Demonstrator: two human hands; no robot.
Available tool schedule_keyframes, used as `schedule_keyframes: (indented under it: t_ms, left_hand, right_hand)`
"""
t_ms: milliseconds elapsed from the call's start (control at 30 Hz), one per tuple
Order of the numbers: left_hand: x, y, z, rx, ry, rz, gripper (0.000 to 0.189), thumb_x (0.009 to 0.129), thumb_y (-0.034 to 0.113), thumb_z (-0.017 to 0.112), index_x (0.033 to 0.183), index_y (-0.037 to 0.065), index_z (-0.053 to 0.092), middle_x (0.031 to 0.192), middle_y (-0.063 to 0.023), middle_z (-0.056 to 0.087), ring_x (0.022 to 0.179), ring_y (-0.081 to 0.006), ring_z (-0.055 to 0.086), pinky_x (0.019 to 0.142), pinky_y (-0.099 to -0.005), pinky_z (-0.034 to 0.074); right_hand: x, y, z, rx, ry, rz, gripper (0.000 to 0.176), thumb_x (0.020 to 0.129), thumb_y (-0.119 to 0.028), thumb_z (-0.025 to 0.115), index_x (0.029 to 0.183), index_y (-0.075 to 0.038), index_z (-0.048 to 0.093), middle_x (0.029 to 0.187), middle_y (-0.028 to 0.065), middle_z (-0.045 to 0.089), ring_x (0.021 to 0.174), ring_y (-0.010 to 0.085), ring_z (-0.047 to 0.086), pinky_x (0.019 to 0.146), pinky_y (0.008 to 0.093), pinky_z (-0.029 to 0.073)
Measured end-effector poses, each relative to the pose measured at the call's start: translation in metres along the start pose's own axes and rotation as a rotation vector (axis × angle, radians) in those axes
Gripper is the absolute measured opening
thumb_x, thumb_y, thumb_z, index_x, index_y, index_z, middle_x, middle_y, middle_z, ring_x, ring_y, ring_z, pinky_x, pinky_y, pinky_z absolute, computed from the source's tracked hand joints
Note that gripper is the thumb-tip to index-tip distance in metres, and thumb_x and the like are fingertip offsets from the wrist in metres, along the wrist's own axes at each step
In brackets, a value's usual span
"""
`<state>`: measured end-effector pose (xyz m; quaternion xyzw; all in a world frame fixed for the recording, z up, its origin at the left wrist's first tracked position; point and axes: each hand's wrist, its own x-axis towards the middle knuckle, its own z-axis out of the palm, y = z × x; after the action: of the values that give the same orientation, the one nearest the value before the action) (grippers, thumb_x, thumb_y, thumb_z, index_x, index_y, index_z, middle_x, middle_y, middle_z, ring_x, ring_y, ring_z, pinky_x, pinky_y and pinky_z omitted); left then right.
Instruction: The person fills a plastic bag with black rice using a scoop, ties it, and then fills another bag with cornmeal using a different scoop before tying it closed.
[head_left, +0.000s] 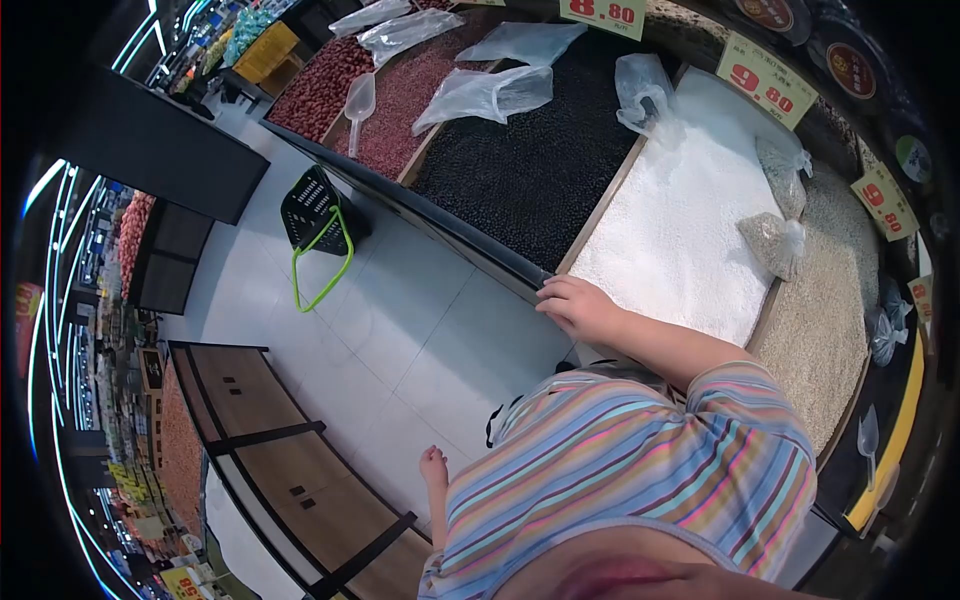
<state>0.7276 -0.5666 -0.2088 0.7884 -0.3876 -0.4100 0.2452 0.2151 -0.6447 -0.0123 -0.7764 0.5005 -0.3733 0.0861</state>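
My right hand (pixel 580 309) is at the front edge of the bulk bins, its fingers loosely bent and a little apart right by the dark rim (pixel 515 281). Nothing shows in its grasp. It lies near the corner where black beans (pixel 530 165) and white grain (pixel 680 220) meet at a wooden divider (pixel 608 205). Low at my side, over the floor, my left hand (pixel 433 467) is curled closed with nothing visible in it. A black shopping basket (pixel 312 208) with a green handle (pixel 322 298) stands on the floor ahead.
Clear plastic bags (pixel 500 95) and a scoop (pixel 360 105) lie on the bins. Tied bags of grain (pixel 775 243) rest by the beige grain (pixel 815 300). Price signs (pixel 765 80) line the back. Wooden cabinets (pixel 300 440) stand to the left.
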Motion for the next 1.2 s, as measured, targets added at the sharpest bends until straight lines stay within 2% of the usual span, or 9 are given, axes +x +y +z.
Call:
schedule_keyframes:
  t_ms: [200,267,400,500,667,767,967,1100,1200]
  left_hand:
    - [0.071,0.115,0.041,0.525,-0.268,0.287,0.031,0.082,0.021,0.059,0.106,0.001,0.063,0.090,-0.0184,0.066,0.081,-0.0272,0.065,0.074,-0.0357,0.051]
    - [0.113,0.173,0.053,0.543,-0.224,0.471,0.031,0.081,0.020,0.060,0.107,0.002,0.063,0.097,-0.0200,0.065,0.088,-0.0321,0.064,0.079,-0.0382,0.050]
    - [0.178,0.345,0.103,0.468,-0.195,0.738,0.030,0.082,0.019,0.060,0.107,0.002,0.062,0.101,-0.0194,0.064,0.093,-0.0318,0.062,0.081,-0.0374,0.049]
    - [0.180,0.492,0.161,0.309,-0.225,1.150,0.031,0.081,0.015,0.062,0.108,0.002,0.060,0.109,-0.0171,0.060,0.102,-0.0312,0.057,0.088,-0.0365,0.045]
    - [0.157,0.643,0.258,0.093,-0.439,1.573,0.045,0.077,0.021,0.068,0.117,0.004,0.054,0.124,-0.0187,0.051,0.114,-0.0354,0.047,0.097,-0.0427,0.037]
    - [0.144,0.686,0.309,0.142,-0.508,1.680,0.062,0.074,0.033,0.070,0.126,0.006,0.048,0.131,-0.0190,0.044,0.121,-0.0376,0.040,0.100,-0.0462,0.032]
    - [0.149,0.704,0.368,0.519,-0.456,1.645,0.081,0.072,0.050,0.066,0.135,0.008,0.038,0.139,-0.0169,0.038,0.131,-0.0374,0.030,0.103,-0.0585,0.023]
    - [0.152,0.704,0.381,0.728,-0.515,1.575,0.069,0.073,0.039,0.063,0.132,0.009,0.043,0.131,-0.0154,0.048,0.128,-0.0375,0.034,0.102,-0.0613,0.022]
    - [0.166,0.700,0.388,0.672,-0.479,1.605,0.051,0.072,0.028,0.061,0.119,0.009,0.056,0.116,-0.0130,0.059,0.112,-0.0320,0.051,0.101,-0.0574,0.025]
  right_hand:
    - [0.030,0.025,-0.005,-0.036,0.100,0.134,0.019,0.071,-0.004,0.065,0.090,-0.007,0.063,0.101,0.0114,0.061,0.101,0.0305,0.056,0.083,0.0380,0.049]
    - [0.030,0.027,-0.004,-0.054,0.134,0.212,0.019,0.071,-0.002,0.065,0.089,-0.006,0.064,0.100,0.0117,0.061,0.101,0.0310,0.056,0.083,0.0388,0.049]
    - [0.035,0.030,-0.003,-0.129,0.192,0.371,0.019,0.070,-0.002,0.065,0.089,-0.006,0.064,0.100,0.0122,0.061,0.099,0.0312,0.057,0.081,0.0390,0.049]
    - [0.050,0.037,0.002,-0.236,0.317,0.505,0.020,0.070,-0.002,0.065,0.090,-0.005,0.064,0.099,0.0123,0.062,0.096,0.0315,0.058,0.080,0.0390,0.049]
    - [0.110,0.028,0.008,-0.320,0.467,0.614,0.019,0.073,0.001,0.064,0.092,-0.004,0.064,0.097,0.0115,0.061,0.091,0.0289,0.059,0.077,0.0366,0.050]
    - [0.130,0.027,0.016,-0.363,0.508,0.684,0.020,0.073,0.001,0.065,0.092,-0.004,0.064,0.096,0.0111,0.061,0.091,0.0287,0.059,0.076,0.0363,0.050]
    - [0.128,-0.001,0.045,-0.436,0.572,0.963,0.014,0.076,-0.004,0.063,0.090,-0.006,0.065,0.094,0.0104,0.062,0.088,0.0275,0.060,0.074,0.0356,0.051]
    - [0.116,-0.019,0.059,-0.500,0.551,1.068,0.011,0.080,-0.012,0.061,0.089,-0.009,0.066,0.092,0.0077,0.063,0.086,0.0260,0.061,0.073,0.0360,0.051]
    - [0.121,-0.019,0.061,-0.492,0.578,1.085,0.011,0.081,-0.013,0.060,0.089,-0.009,0.065,0.090,0.0068,0.063,0.085,0.0257,0.061,0.073,0.0362,0.050]
